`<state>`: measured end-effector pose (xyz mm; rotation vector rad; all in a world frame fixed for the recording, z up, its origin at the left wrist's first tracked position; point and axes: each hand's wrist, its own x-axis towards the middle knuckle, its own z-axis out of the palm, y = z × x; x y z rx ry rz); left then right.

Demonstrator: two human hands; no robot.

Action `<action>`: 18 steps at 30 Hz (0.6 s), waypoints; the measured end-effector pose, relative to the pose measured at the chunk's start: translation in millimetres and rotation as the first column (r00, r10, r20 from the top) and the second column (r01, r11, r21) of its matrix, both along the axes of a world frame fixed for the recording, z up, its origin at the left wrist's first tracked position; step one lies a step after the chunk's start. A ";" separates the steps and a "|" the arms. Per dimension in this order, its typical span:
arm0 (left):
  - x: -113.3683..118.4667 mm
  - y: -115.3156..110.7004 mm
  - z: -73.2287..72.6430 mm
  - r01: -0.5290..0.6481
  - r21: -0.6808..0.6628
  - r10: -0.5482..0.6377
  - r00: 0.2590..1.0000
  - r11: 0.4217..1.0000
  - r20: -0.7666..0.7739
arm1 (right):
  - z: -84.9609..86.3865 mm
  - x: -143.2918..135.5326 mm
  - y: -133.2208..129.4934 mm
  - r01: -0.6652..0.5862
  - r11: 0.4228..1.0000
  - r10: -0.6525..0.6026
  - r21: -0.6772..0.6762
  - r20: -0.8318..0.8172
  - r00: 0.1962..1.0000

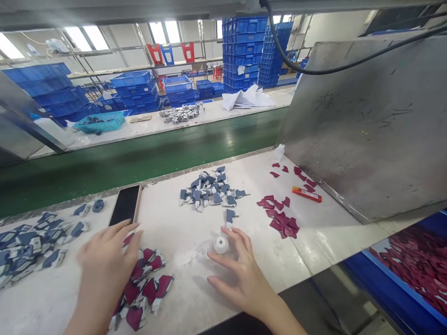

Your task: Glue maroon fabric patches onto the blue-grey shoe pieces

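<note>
My left hand (106, 263), slightly blurred, is at the left edge of a pile of maroon-topped pieces (149, 289). A maroon piece (128, 239) shows between its thumb and fingers. My right hand (228, 258) has its fingers apart and curved around a small white bottle (220, 244) that stands on the white table; the thumb is off the bottle. Just beyond the fingertips lies a single blue-grey piece (229, 215), with a pile of similar pieces (211, 188) behind it. Flat maroon pieces (284, 224) lie to the right.
Blue-grey pieces (30, 244) cover the table's left side, beside a dark phone (125, 204). An orange-red cutter (306, 194) lies near a metal panel (363, 125). A blue crate (384, 274) of maroon pieces stands lower right. Beyond runs a green belt (146, 160).
</note>
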<state>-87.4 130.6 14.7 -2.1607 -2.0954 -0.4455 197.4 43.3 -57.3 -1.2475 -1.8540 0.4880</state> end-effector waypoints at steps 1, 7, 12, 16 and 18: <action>19.1 12.7 2.1 0.046 -0.043 -0.047 0.999 0.998 -0.009 | -2.6 -0.2 0.9 -0.023 1.000 0.023 0.013 -0.001 1.000; 124.8 70.1 -15.5 0.115 -0.199 -0.120 0.993 0.973 -0.011 | -11.7 5.7 0.7 0.100 0.959 -0.028 0.266 -0.262 0.965; 126.6 71.0 -17.5 0.150 -0.234 -0.154 0.988 0.960 0.004 | -15.1 9.9 -6.7 0.379 0.839 -0.200 0.390 -0.427 0.882; 107.0 20.9 -10.6 0.143 -0.223 -0.133 0.989 0.964 0.058 | -9.3 14.5 -11.0 0.439 0.826 -0.235 0.355 -0.491 0.839; 104.1 -11.7 -19.1 0.206 -0.224 -0.165 0.968 0.953 0.191 | -6.9 15.7 -11.3 0.403 0.877 -0.220 0.262 -0.525 0.822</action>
